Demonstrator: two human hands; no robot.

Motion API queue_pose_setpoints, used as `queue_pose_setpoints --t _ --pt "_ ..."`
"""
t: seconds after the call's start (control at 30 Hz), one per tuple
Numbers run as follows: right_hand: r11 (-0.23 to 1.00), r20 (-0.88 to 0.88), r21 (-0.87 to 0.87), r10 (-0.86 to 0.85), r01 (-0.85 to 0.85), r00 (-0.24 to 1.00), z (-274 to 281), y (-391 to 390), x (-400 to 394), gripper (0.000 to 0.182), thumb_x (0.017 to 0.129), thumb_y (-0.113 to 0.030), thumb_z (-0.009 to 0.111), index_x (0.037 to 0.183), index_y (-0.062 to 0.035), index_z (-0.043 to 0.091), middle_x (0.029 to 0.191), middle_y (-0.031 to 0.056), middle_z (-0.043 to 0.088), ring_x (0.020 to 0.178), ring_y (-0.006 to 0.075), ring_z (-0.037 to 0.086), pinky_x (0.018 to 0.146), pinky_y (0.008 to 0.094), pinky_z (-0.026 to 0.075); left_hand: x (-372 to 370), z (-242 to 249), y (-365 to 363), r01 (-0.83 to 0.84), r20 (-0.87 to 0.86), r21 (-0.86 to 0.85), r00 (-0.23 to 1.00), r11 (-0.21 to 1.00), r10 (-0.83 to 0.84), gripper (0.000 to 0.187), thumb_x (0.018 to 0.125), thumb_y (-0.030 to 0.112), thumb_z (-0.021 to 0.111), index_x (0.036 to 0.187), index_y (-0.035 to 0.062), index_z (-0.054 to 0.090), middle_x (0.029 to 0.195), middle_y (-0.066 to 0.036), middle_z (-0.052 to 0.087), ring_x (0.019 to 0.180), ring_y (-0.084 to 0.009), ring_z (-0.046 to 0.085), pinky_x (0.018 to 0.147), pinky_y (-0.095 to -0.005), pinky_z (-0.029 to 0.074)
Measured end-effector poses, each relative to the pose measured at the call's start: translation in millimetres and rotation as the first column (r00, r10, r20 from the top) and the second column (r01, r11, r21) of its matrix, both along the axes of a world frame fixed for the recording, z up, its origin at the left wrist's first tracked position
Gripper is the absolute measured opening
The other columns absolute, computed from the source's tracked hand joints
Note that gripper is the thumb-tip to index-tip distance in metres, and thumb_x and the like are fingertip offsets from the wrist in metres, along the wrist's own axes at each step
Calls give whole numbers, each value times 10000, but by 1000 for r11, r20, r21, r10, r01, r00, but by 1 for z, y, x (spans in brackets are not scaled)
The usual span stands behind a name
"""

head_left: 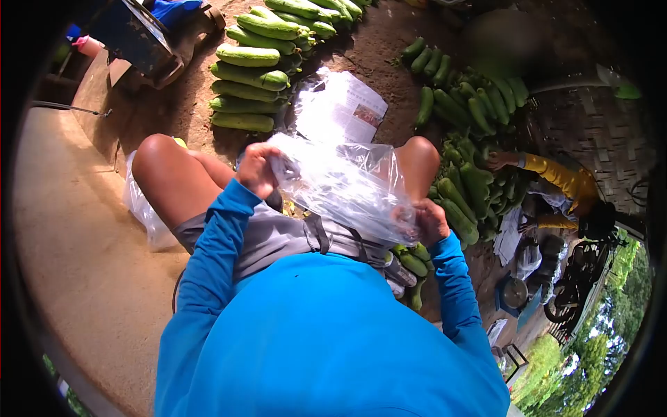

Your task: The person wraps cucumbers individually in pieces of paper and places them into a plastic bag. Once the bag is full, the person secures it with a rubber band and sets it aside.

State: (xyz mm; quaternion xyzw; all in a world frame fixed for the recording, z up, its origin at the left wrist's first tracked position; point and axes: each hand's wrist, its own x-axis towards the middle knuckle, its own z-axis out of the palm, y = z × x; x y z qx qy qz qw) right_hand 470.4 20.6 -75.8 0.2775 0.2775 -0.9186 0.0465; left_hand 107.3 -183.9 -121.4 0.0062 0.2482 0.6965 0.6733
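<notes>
Left hand: in the head view, closed on the left end of the clear plastic.
Right hand: gripping the plastic's lower right end; its fingertips are partly lost behind the shiny film.
Clear plastic: spread between both hands, above the lap and between the knees; glare hides whether it is a bag or a sheet.
Tearing: thin film like this could split if the hands pull apart hard, as each seems to hold it by one end.
Slipping: the slick surface could slide from the right hand if the fingers have only a little of it.
Glare: bright sun on the film could hide a fold or an opening, so layers might be caught together.
Right knee: in the way just beside the film's far right corner, which could snag or crumple against it.
Newspaper: on the ground just beyond the plastic.
Green gourds, left: laid in a row beside the newspaper, near the left hand.
Green gourds, right: heaped beyond the right hand, limiting room on that side.
Co-worker's hand: at that heap, yellow sleeve behind it.
White bag: beside the left leg.
</notes>
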Motion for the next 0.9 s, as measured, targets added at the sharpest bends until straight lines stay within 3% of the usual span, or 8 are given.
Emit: queue_pose_setpoints --t 0.27,0.33,0.43,0.6,0.7,0.77,0.8,0.9 --pt "694 121 390 613 -605 781 -4 -33 -9 357 880 -283 574 1113 -34 682 910 -4 658 790 103 585 728 186 429 -46 10 2 62 116 69 991 996 -70 242 905 191 508 975 9 650 893 -117 687 903 -225 676 817 -359 566" --pt "937 59 112 -338 330 939 -20 -16 22 339 819 -211 557 1078 -34 684 992 62 697 861 180 645 797 292 513 -48 7 -8 -167 -148 -94 977 981 152 174 867 99 578 1007 23 647 925 -115 676 910 -214 671 832 -345 557" --pt "817 -83 -163 -570 553 817 29 24 -18 413 799 -236 545 1119 -4 662 1128 152 693 1017 315 656 984 459 493 -45 35 -1 302 -931 342 240 890 276 308 780 -1 664 1087 1 636 1004 -124 658 933 -207 648 806 -350 531" --pt "845 -169 223 -457 486 873 27 38 -34 247 876 -170 511 956 7 664 1016 157 710 903 279 687 864 424 570 -17 92 1 622 -749 -634 -350 458 -562 296 895 243 548 961 -22 661 851 -173 632 774 -262 598 718 -340 471" --pt "934 213 304 -259 188 942 33 13 -56 340 909 -274 532 1037 12 663 912 94 689 804 201 658 745 314 537 -64 51 1 803 -970 72 -83 592 230 268 895 253 567 886 -6 638 816 -146 622 752 -230 596 708 -337 472" --pt "921 395 389 -201 35 896 54 -9 -79 382 922 -329 542 1058 8 662 855 51 668 756 154 632 690 267 507 -90 43 -7 470 -426 128 821 874 -379 261 875 238 527 921 12 648 836 -118 644 835 -262 639 833 -406 498" --pt "952 408 259 46 -164 912 65 -15 -88 407 900 -344 586 1050 27 657 809 28 623 695 114 561 642 248 455 -102 49 -9 169 32 28 985 985 -170 266 866 231 507 939 21 653 847 -104 656 876 -278 660 895 -441 511" --pt "858 364 184 393 -479 844 75 -22 -106 465 847 -377 672 1038 46 651 754 -6 554 622 61 447 582 222 360 -121 51 0 12 161 -40 987 999 -5 260 843 183 509 933 -9 659 916 -139 693 880 -299 677 906 -484 516"
